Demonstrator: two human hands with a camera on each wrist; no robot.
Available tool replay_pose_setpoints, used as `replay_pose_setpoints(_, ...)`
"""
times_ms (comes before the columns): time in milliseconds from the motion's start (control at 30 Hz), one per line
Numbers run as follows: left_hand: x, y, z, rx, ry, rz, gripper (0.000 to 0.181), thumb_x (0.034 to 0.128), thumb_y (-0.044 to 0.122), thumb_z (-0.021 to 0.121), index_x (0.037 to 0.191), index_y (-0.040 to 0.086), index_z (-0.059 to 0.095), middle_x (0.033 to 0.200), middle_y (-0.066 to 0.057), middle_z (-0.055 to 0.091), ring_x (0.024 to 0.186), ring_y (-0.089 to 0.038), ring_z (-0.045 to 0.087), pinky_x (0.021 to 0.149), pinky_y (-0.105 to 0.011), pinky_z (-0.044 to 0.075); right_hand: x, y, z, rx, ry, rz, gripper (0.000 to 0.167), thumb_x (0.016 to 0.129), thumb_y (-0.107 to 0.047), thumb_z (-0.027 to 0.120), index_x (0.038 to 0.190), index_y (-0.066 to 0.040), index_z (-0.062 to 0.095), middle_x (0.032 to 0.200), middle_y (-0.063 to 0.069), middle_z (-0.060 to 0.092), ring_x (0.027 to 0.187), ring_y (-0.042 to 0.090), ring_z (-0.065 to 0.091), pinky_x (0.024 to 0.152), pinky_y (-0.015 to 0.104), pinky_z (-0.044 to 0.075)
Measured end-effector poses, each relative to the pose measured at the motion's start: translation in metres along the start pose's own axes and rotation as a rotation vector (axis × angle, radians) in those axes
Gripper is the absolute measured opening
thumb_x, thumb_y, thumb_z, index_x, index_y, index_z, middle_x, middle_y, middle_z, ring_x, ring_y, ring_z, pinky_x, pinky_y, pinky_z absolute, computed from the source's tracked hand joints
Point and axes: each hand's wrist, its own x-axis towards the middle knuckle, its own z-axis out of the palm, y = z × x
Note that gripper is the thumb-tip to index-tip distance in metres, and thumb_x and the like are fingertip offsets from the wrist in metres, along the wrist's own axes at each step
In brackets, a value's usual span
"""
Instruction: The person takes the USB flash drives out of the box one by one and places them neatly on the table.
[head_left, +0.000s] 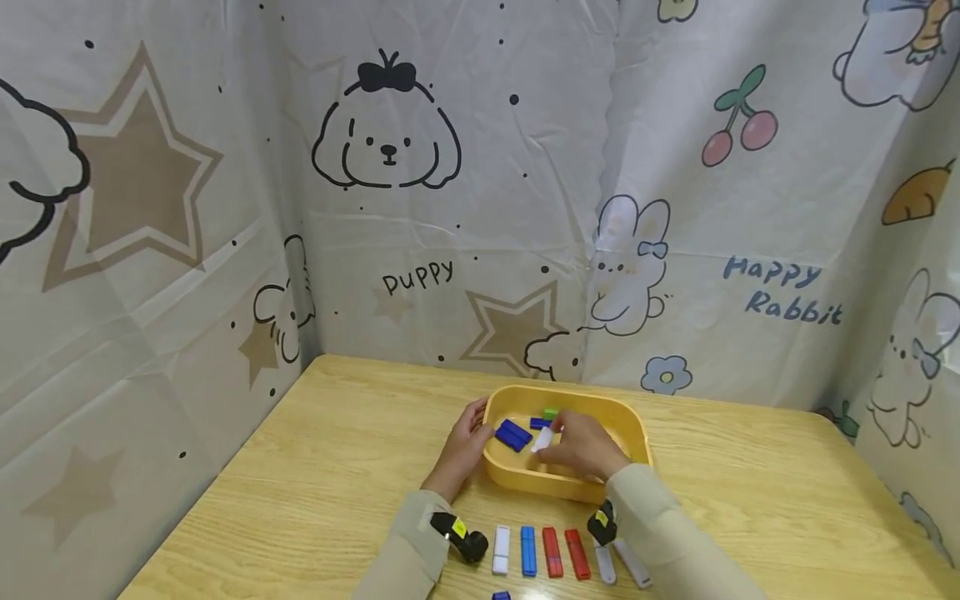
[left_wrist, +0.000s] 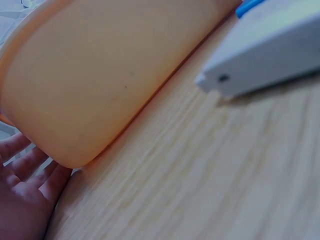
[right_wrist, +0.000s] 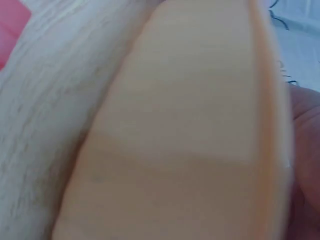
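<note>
Firstly, one row of slim pieces (head_left: 528,551) on the counter (head_left: 352,442). Next, one yellow tray (head_left: 532,481): left hand (head_left: 461,447), fingers extended, against its outer left side; light, steady bracing suits. Inside: right hand (head_left: 585,446), thumb and fingers pinching one white piece (head_left: 542,440); firm grip advisable, clear of the blue pair (head_left: 513,435). Farthest: one green piece (head_left: 551,413), near the tray's back wall.

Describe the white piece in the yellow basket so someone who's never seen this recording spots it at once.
On the wooden table, find the yellow basket. Inside it, the right hand holds the white piece. Its whiteness sets it apart from the dark blue pieces and green piece nearby.
</note>
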Motion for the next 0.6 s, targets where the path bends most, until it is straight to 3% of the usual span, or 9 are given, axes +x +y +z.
replay_pose_setpoints(167, -0.002, 0.001, -0.002, -0.018, -0.006, -0.004, 0.056, 0.0891, 0.002, 0.048, 0.144, -0.002, 0.038, 0.14, -0.024, 0.046, 0.132, -0.036, 0.042, 0.109, -0.049, 0.033, -0.015, 0.002, -0.01, 0.023, 0.02, -0.016, 0.047, 0.074, -0.033, 0.082, 0.105, -0.005, 0.059, 0.077, 0.004, 0.054, 0.066, 0.018, 0.049, 0.056, 0.03, 0.041)
replay_pose_setpoints(300, -0.003, 0.002, -0.001, -0.008, 0.007, -0.01, 0.055, 0.0896, 0.005, 0.05, 0.144, 0.005, 0.04, 0.14, -0.017, 0.049, 0.131, -0.031, 0.044, 0.109, -0.044, 0.034, -0.032, 0.0, -0.018, 0.072, 0.03, -0.039, 0.049, 0.072, -0.032, 0.083, 0.105, -0.007, 0.059, 0.071, 0.004, 0.052, 0.059, 0.016, 0.046, 0.051, 0.029, 0.037)
replay_pose_setpoints(433, -0.003, 0.003, 0.0, -0.004, 0.018, -0.02, 0.055, 0.0897, 0.008, 0.05, 0.144, 0.009, 0.041, 0.14, -0.013, 0.049, 0.131, -0.027, 0.044, 0.109, -0.042, 0.035, -0.051, -0.006, -0.025, 0.068, 0.007, -0.124, 0.049, 0.071, -0.032, 0.084, 0.105, -0.007, 0.059, 0.063, 0.002, 0.049, 0.054, 0.014, 0.043, 0.048, 0.026, 0.033)
replay_pose_setpoints(600, -0.003, 0.004, 0.001, 0.004, 0.024, -0.017, 0.055, 0.0897, 0.008, 0.05, 0.144, 0.009, 0.041, 0.14, -0.013, 0.049, 0.131, -0.028, 0.044, 0.109, -0.043, 0.035, -0.074, -0.012, -0.027, 0.058, -0.082, -0.229, 0.048, 0.073, -0.033, 0.082, 0.105, -0.008, 0.058, 0.06, -0.003, 0.048, 0.051, 0.01, 0.042, 0.045, 0.022, 0.033)
